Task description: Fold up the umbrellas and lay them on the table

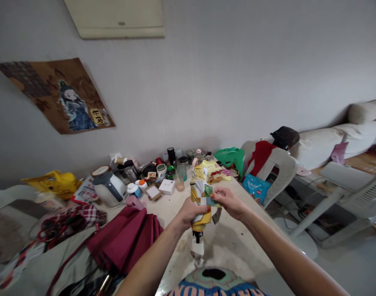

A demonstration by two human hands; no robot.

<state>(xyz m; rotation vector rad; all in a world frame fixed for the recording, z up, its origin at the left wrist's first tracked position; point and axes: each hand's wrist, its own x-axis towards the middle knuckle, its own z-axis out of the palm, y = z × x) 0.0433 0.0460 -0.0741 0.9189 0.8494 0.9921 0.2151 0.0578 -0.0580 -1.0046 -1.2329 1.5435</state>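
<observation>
My left hand (188,213) is wrapped round a folded yellow patterned umbrella (200,197), held upright over the table with its white handle (197,248) hanging down. My right hand (229,201) pinches the umbrella's fabric and strap near the top, fingers closed on it. A maroon folded umbrella (124,238) lies on the table to the left of my left forearm. Both hands are close together above the pale table (231,242).
The back of the table is crowded: a white kettle (109,188), jars, cups, small boxes, a yellow snack bag (211,170), a green bag (231,156). A plaid cloth (73,218) lies left. A white chair (280,168) with clothes and a sofa (339,135) stand right.
</observation>
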